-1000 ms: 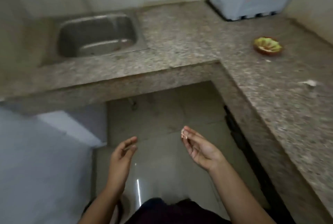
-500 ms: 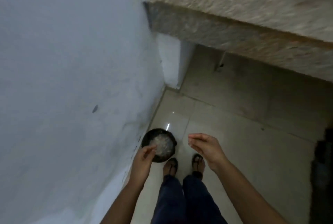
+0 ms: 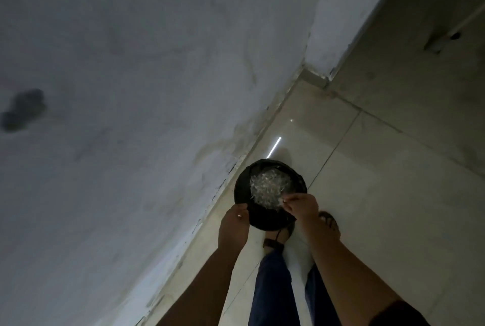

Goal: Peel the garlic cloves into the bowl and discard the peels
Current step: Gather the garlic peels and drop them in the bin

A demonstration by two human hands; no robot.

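1. The upper left of the frame is filled by a grey-white plastered wall [image 3: 131, 76], whose foot runs diagonally down towards the lower centre.
2. At lower centre, the left hand [image 3: 233, 228] is seen with its fingers curled at the lower-left rim of a round black bin [image 3: 242, 181]. Whether the rim is gripped or a pale fleck is pinched cannot be told.
3. The bin is set on the glossy beige tiled floor [image 3: 380, 194], just beside the wall, and a heap of pale papery garlic peels [image 3: 270, 186] is held in it.
4. At the heap's right edge, the right hand [image 3: 303, 207] is closed in a pinch on what appears to be a thin pale peel scrap [image 3: 284, 201], just above the heap.
5. Discarding is judged to be the step in hand. The pinch is best opened low over the bin's middle, with the fingertips rubbed apart so that clinging skin is shed inside and not onto the floor.
6. No bowl or cloves are in view.
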